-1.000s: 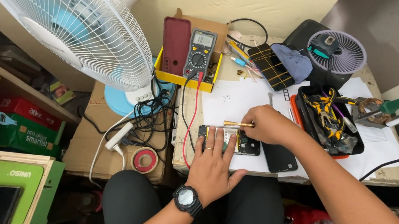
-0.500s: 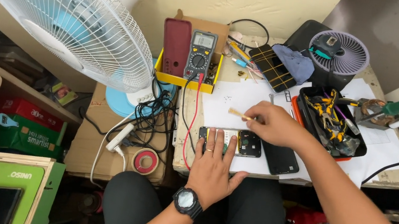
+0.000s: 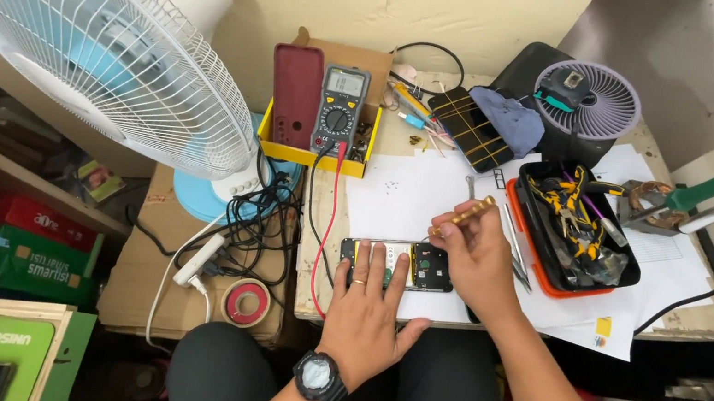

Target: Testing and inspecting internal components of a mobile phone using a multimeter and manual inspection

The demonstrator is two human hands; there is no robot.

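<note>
Cluttered table (image 3: 394, 201): left hand (image 3: 370, 309) flat, steadying the opened phone (image 3: 396, 264), right hand (image 3: 475, 254) gripping a brass-handled screwdriver (image 3: 464, 216), work seemingly midway.

The slim brass-coloured metal screwdriver (image 3: 464, 216) gleams faintly. The opened black phone (image 3: 397, 263) shows glossy glass-like and plastic parts. Matt white paper sheets (image 3: 408, 203) cover the worn wooden surface (image 3: 701, 319). The orange-rimmed black plastic tray (image 3: 551, 274) looks smooth. The white fan's wire grille (image 3: 92, 33) is painted metal, and the yellow plastic box (image 3: 312, 157) is dull.
</note>
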